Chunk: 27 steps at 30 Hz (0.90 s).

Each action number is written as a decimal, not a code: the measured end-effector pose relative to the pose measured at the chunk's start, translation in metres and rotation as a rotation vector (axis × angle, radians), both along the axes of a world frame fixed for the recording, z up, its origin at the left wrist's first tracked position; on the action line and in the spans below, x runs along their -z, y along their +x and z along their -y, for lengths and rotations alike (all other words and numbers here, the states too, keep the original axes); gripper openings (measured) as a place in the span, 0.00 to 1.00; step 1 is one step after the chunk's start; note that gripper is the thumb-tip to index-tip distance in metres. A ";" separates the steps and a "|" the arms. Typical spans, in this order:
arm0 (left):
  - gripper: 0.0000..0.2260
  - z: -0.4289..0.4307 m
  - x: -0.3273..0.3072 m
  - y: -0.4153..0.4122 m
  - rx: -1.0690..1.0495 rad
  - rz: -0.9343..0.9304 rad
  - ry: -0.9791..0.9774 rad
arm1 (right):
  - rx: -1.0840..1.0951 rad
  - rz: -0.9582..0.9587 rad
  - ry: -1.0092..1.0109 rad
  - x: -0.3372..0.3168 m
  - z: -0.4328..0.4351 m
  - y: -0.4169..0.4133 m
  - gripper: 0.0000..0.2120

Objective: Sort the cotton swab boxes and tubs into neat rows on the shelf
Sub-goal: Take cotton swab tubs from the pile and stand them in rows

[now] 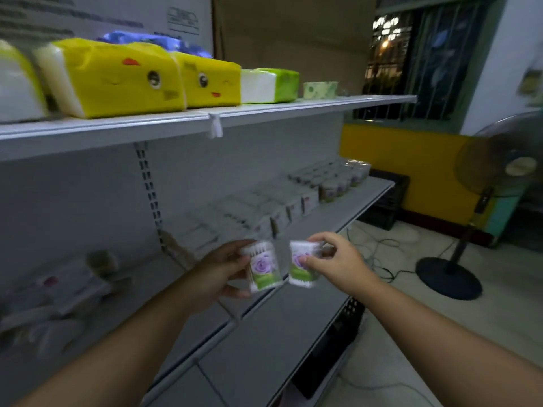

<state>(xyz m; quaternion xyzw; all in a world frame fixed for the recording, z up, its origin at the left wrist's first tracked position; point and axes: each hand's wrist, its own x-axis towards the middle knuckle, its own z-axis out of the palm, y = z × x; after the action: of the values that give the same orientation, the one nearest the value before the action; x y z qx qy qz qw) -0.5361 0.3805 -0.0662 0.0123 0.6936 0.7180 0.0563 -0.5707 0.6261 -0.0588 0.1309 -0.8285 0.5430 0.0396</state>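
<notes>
My left hand (219, 270) grips a cotton swab tub (264, 267) with a purple rose and green label, held above the front of the middle shelf (332, 218). Just to its right, my right hand (338, 261) pinches a second, matching swab tub (302, 267) between thumb and fingers. The two tubs are close but apart. Further back on the shelf stand rows of white swab boxes (264, 210), and beyond them rows of rose-label tubs (338, 183). At the left lie several loose, blurred packs (67, 292).
The upper shelf (293, 107) carries yellow and green tissue packs (123, 77). A lower shelf (264, 348) juts out beneath my arms. A standing fan (482, 201) and floor cables (379, 248) are at the right, with a dark crate (388, 201) past the shelf end.
</notes>
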 end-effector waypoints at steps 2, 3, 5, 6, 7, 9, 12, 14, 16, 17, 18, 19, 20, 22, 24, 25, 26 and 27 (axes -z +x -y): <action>0.10 -0.027 0.003 -0.038 0.039 -0.001 0.018 | 0.049 0.026 -0.015 0.004 -0.016 -0.023 0.16; 0.10 -0.041 0.003 -0.059 0.059 0.001 0.024 | 0.073 0.031 -0.015 0.007 -0.024 -0.036 0.16; 0.10 -0.071 0.005 -0.099 0.090 0.020 0.056 | 0.126 0.036 -0.003 0.008 -0.043 -0.061 0.16; 0.10 -0.086 0.005 -0.119 0.105 0.030 0.085 | 0.156 0.037 0.002 0.007 -0.054 -0.074 0.16; 0.10 -0.101 0.004 -0.136 0.124 0.046 0.108 | 0.190 0.044 0.004 0.005 -0.065 -0.086 0.16; 0.10 -0.130 0.002 -0.166 0.174 0.060 0.125 | 0.263 0.055 0.007 -0.001 -0.088 -0.109 0.15; 0.13 -0.167 0.002 -0.205 0.236 0.018 0.099 | 0.345 0.045 -0.008 -0.006 -0.118 -0.138 0.15; 0.17 -0.189 0.004 -0.226 0.244 0.009 0.079 | 0.372 0.057 -0.021 -0.003 -0.134 -0.156 0.15; 0.21 -0.209 0.006 -0.247 0.251 0.022 0.061 | 0.384 0.066 -0.014 0.004 -0.151 -0.174 0.16; 0.23 -0.218 0.007 -0.258 0.252 0.027 0.055 | 0.384 0.069 -0.009 0.005 -0.159 -0.184 0.16; 0.24 -0.226 0.008 -0.268 0.250 0.031 0.054 | 0.380 0.070 -0.008 0.006 -0.168 -0.195 0.15; 0.25 -0.235 0.009 -0.279 0.244 0.034 0.055 | 0.374 0.068 -0.011 0.008 -0.177 -0.207 0.15; 0.25 -0.243 0.011 -0.290 0.233 0.037 0.057 | 0.365 0.065 -0.013 0.010 -0.187 -0.220 0.15; 0.23 -0.262 0.015 -0.310 0.207 0.037 0.052 | 0.348 0.070 -0.030 0.017 -0.207 -0.246 0.15; 0.20 -0.282 0.018 -0.327 0.181 0.033 0.049 | 0.325 0.079 -0.042 0.026 -0.230 -0.272 0.17; 0.19 -0.294 0.020 -0.334 0.165 0.039 0.043 | 0.310 0.084 -0.034 0.030 -0.242 -0.285 0.18; 0.19 -0.306 0.022 -0.341 0.151 0.051 0.039 | 0.292 0.085 -0.020 0.032 -0.254 -0.298 0.17; 0.18 -0.318 0.023 -0.348 0.140 0.061 0.045 | 0.276 0.082 -0.010 0.033 -0.265 -0.311 0.17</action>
<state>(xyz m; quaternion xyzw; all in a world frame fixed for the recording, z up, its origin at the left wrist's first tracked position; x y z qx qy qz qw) -0.8845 0.6987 -0.0890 0.0401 0.6726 0.7280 0.1270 -0.8818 0.8911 -0.0922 -0.0068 -0.8369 0.5412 0.0809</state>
